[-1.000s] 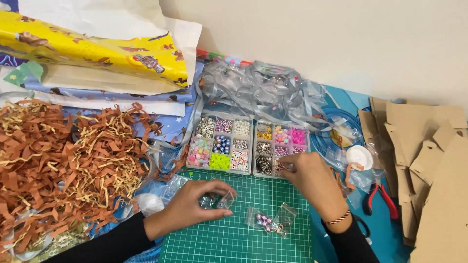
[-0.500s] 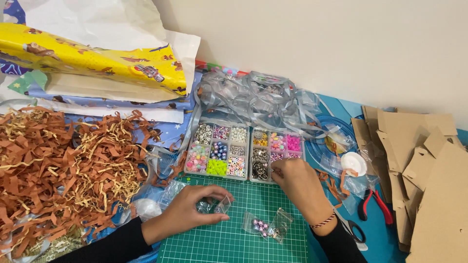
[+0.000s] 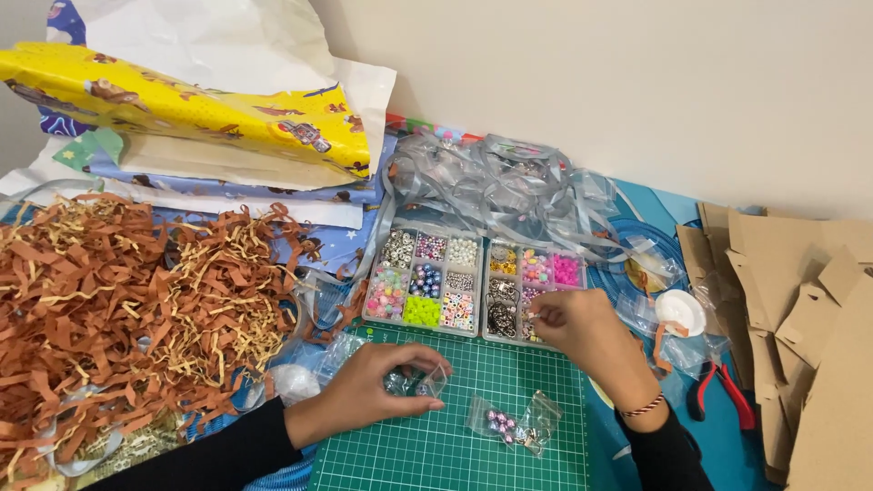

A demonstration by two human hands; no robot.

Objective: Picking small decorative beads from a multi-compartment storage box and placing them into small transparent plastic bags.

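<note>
Two bead trays (image 3: 473, 277) sit at the green cutting mat's (image 3: 455, 436) far edge — the right hand (image 3: 577, 329) pinches something tiny over them; the left hand (image 3: 368, 393) clasps a small clear bag (image 3: 426, 382) on the mat.

A green cutting mat (image 3: 455, 455) with a pale grid is lying near. Two clear bead boxes (image 3: 423, 275) (image 3: 532, 284) are showing neon green, hot pink, yellow, silver, white and pastel beads. A clear small bag (image 3: 509, 423) is holding purple and pink beads. Rust-brown and tan shredded paper (image 3: 136, 309) is filling the left. Far left, yellow wrapping paper (image 3: 182, 109) with cartoon figures is lying over blue patterned sheets (image 3: 318, 232). Silver-grey ribbon (image 3: 491, 182) is glinting. Brown cardboard pieces (image 3: 800, 309) are lying right, beside red-handled pliers (image 3: 718, 391). Black sleeves (image 3: 218, 455) are covering both arms; a red-and-white striped bracelet (image 3: 644, 405) is circling the right wrist.
</note>
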